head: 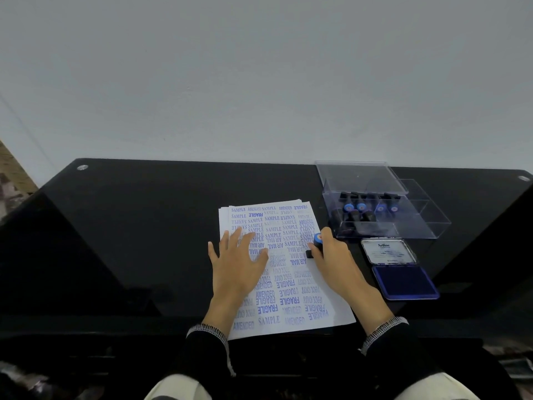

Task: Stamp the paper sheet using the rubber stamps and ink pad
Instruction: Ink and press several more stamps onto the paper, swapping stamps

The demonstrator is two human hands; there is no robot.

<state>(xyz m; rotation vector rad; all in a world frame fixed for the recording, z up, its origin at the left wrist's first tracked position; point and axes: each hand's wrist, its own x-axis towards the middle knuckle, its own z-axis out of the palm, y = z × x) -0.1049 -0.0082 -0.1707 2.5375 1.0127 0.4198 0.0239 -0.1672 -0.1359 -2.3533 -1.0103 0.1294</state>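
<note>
From the head camera, a white paper sheet (288, 272) lies on a glossy black desk (129, 226), the top of a thin stack whose edges peek out at its far left, and it is nearly covered with blue stamped words such as SAMPLE, FRAGILE, AIR MAIL, FAX OUT and AMENDED, some upside down or overlapping. The left hand (238, 264) rests flat on the left half of the sheet, fingers straight and spread apart. The right hand (331, 255) curls its fingers round a rubber stamp (315, 244) with a blue cap and a black base, held at the right edge of the sheet; whether the base touches the paper cannot be told. Just right of that hand sits the ink pad (403, 280), open, its lid (388, 251) tipped back and the dark blue pad facing up. Beyond it stands a clear plastic box (383, 209) with its lid raised, holding more blue-capped stamps (360, 207) in a row. Both wrists show black sleeves with pale trimmed cuffs (383, 330)
</note>
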